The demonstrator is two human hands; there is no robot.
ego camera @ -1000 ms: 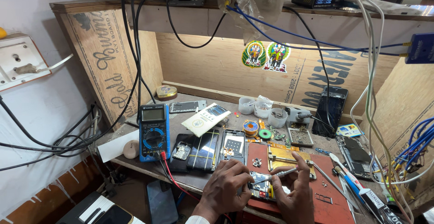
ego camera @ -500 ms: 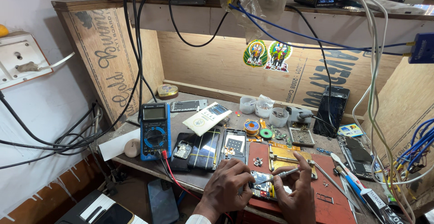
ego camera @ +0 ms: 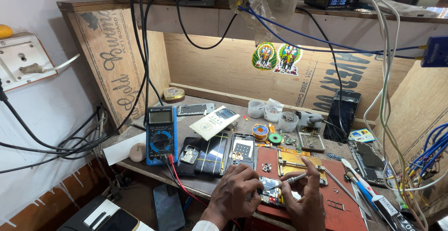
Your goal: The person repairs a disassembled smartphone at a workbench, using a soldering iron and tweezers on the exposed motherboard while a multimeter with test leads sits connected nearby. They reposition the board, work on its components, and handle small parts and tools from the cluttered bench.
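While your left hand [ego camera: 238,191] curls over the near edge of the bench [ego camera: 140,135], its fingers clamp down on a small phone circuit board [ego camera: 270,191] and pin it to the red work mat [ego camera: 345,207]. Your right hand [ego camera: 303,198] grips a slim metal screwdriver [ego camera: 289,180] between thumb and fingers, its tip pointing left and resting on the board, just beside your left fingertips. Beyond the board on the mat sits a gold-coloured phone frame [ego camera: 298,163] with a tiny loose part [ego camera: 267,167] to its left. Left of the mat lie an opened phone [ego camera: 242,148] and two more dark phone bodies [ego camera: 205,149], then a blue multimeter [ego camera: 161,135] with red and black leads trailing off the front edge. Behind these rest a white packet [ego camera: 214,122], a solder spool [ego camera: 260,131] and three small white cups [ego camera: 273,113]. A dark phone [ego camera: 343,114] leans upright against the plywood back wall, well apart from your hands. To your right, tools with blue and white handles [ego camera: 368,191] lie near the mat.
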